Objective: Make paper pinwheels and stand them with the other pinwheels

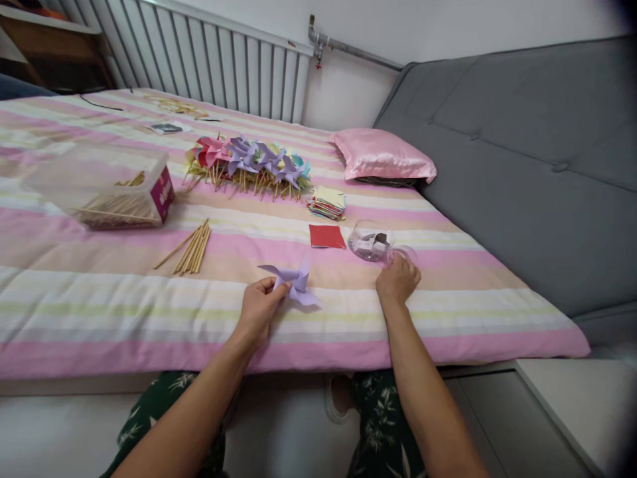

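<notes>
My left hand (263, 305) pinches a purple paper pinwheel (297, 284) at its folded centre, low over the striped bedspread. To the right, my right hand (398, 279) rests with curled fingers at a small clear round dish or lid (407, 252). Its fingertips are partly hidden, so I cannot make out what they grip. Just beyond it stands a clear round container (368, 243) with small shiny pieces and dark and white scraps inside. A red paper square (327, 236) lies flat between the hands, and a stack of coloured paper squares (328, 202) sits behind it.
Several finished pinwheels on sticks (249, 162) lie in a row farther back. Loose wooden sticks (192, 249) are at the left, near a clear plastic box (99, 199) of more sticks. A pink pillow (381, 156) leans by the grey headboard (522, 153).
</notes>
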{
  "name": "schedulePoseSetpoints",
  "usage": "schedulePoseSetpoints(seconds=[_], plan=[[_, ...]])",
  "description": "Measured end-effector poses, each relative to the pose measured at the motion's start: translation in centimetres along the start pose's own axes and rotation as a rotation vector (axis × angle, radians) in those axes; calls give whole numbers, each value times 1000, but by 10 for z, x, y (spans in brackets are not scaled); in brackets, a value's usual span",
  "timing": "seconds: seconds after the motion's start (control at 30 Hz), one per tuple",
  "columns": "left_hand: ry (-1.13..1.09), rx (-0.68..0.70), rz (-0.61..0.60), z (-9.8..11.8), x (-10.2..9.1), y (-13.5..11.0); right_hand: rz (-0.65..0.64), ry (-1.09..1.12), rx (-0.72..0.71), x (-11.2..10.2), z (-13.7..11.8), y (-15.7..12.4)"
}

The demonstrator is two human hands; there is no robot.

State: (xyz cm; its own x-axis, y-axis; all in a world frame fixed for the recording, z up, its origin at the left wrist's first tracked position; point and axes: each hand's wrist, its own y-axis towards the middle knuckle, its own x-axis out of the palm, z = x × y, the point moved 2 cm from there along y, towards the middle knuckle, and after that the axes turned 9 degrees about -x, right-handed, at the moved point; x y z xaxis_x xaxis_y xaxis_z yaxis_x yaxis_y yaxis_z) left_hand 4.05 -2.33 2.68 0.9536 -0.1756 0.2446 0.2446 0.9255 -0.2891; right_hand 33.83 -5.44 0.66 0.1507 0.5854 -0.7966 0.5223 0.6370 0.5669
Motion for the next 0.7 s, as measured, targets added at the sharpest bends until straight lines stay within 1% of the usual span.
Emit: schedulePoseSetpoints(seconds=[0.13, 0.27, 0.37, 0.5, 0.7], plan=[[-27, -24, -4, 2, 1, -1, -117, -91, 94, -5, 2, -3], [-31, -21, 5, 3, 2, -2, -185, -105, 130, -7, 3, -6], [-27, -29, -2, 3, 2, -2, -226, -105, 131, -8, 3, -6], [-27, -41, -3, 3, 2, -3, -246, -95, 136, -9, 3, -5], [-17, -33, 2, 2, 1, -2, -210, -68, 174, -14, 5, -5]])
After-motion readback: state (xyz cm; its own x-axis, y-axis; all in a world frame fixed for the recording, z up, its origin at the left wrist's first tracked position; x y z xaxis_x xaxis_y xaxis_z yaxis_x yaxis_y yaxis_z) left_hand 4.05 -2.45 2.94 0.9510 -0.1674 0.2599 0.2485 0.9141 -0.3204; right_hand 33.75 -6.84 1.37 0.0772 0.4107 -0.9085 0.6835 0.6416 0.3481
